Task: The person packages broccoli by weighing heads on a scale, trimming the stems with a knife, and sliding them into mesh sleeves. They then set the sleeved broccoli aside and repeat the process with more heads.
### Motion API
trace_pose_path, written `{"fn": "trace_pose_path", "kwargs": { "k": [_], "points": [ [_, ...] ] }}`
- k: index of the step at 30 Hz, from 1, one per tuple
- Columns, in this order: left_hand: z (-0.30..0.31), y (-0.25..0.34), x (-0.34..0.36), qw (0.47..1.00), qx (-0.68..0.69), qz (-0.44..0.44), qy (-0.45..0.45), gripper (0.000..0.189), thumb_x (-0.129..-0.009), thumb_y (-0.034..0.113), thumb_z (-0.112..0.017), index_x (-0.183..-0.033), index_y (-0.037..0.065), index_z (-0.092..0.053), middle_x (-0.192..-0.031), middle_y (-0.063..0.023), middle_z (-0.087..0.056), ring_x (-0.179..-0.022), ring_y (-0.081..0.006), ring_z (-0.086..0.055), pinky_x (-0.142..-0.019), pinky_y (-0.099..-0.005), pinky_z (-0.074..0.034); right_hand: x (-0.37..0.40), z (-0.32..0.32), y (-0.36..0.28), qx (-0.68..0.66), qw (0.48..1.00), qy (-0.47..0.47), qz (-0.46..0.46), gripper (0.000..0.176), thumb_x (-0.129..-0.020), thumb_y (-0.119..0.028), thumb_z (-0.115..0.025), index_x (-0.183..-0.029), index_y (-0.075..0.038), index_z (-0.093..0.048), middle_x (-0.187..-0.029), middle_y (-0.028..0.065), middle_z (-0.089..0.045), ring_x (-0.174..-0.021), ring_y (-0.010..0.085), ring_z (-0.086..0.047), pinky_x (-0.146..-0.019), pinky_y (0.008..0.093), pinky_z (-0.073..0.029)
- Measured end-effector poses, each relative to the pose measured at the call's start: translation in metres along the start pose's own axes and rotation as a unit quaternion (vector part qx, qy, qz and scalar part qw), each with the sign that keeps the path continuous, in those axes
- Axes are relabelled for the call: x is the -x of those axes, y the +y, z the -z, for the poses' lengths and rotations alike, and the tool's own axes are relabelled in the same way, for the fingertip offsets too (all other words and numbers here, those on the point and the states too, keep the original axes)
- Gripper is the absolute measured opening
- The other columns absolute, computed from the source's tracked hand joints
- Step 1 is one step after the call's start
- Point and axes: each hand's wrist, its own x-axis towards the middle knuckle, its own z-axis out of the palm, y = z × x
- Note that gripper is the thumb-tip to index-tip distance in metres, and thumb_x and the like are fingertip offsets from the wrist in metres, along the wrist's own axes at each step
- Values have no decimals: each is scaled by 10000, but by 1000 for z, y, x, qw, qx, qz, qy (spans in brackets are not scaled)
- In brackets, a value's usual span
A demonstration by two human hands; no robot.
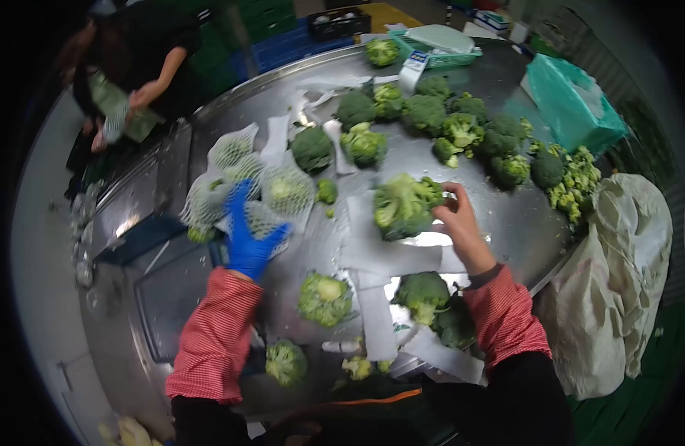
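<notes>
My right hand [463, 227], ungloved, grips the edge of a broccoli head [402, 208] between thumb and fingers, its cut stem side showing. White foam sheets [391, 256] lie beneath it on the metal table. My left hand [252, 241], in a blue glove, has its fingers spread over broccoli in white foam netting [287, 189]. Its fingertips overlap the netted heads. Between my hands, nearer to me, a loose broccoli head [324, 299] rests stem up. Two darker heads, one of them a broccoli head [422, 296], sit below my right hand.
Many loose broccoli heads [424, 113] cover the back right of the table [313, 249]. Behind them stands a green basket [454, 58]. A teal bag [573, 104] and a white sack [606, 290] border the right side. Another person [145, 67] works at the far left.
</notes>
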Motion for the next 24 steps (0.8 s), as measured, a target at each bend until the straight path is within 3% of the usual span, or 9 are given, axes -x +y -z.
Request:
{"fn": "trace_pose_path", "kwargs": {
  "k": [3,5,9,11,17,19,21,23,24],
  "points": [
    [-18,80,34,810,495,298,-102,734,-785,169,-701,-1395,102,-298,-1350,-146,-393,-1238,-251,-404,-996,-373,-384,37,-85,-18,-33,992,-122,17,474,-748,-14,-560,-1186,-45,-382,-946,88,-500,-811,157,-572,-682,305,-552],
    [-8,67,51,778,541,311,-70,670,-800,143,-679,-1369,101,-328,-1312,-139,-429,-1184,-240,-460,-945,-360,-435,50,-125,-8,26,957,-241,158,505,-771,-56,-606,-1215,-44,-366,-951,84,-490,-800,153,-549,-685,285,-510],
    [50,44,78,778,546,308,49,544,-823,108,-644,-1303,102,-389,-1223,-122,-495,-1108,-233,-522,-912,-375,-475,58,-128,-14,143,930,-323,98,481,-788,-204,-691,-1188,-60,-467,-856,68,-510,-805,160,-539,-713,277,-462],
    [91,35,92,830,439,326,108,484,-835,102,-629,-1267,99,-412,-1185,-113,-516,-1069,-233,-546,-891,-376,-491,49,-117,14,420,851,-200,242,365,-792,-231,-655,-1093,-50,-553,-896,147,-559,-830,297,-580,-724,373,-472],
    [173,-31,149,886,203,367,196,476,-828,158,-661,-1244,99,-438,-1162,-116,-517,-1064,-232,-539,-872,-346,-490,14,-92,124,712,659,-88,228,319,-701,-135,-661,-993,-58,-560,-953,145,-536,-934,321,-532,-745,446,-456],
    [180,-13,152,839,194,461,215,496,-823,206,-677,-1246,93,-445,-1173,-113,-509,-1083,-242,-524,-889,-349,-472,15,-96,115,704,635,-79,309,193,-682,-87,-617,-868,-67,-567,-927,127,-551,-882,298,-546,-703,463,-456],
    [188,-49,176,896,79,397,182,552,-807,259,-692,-1263,77,-441,-1192,-124,-504,-1106,-274,-505,-936,-383,-427,34,-114,73,688,636,-97,336,233,-652,-90,-634,-870,-68,-554,-910,116,-554,-855,290,-541,-703,445,-449],
    [184,-19,178,888,-325,230,229,586,-797,286,-694,-1272,56,-439,-1191,-146,-509,-1110,-289,-497,-966,-397,-387,62,-138,26,652,663,-86,359,252,-657,-63,-648,-874,-54,-519,-897,115,-553,-846,305,-538,-713,396,-450],
    [183,17,170,898,-312,182,250,572,-794,243,-696,-1272,52,-448,-1211,-136,-501,-1097,-269,-503,-951,-374,-395,74,-150,9,592,737,-119,304,275,-675,-49,-648,-911,-49,-509,-915,105,-554,-859,288,-543,-733,372,-451]
  ]
}}
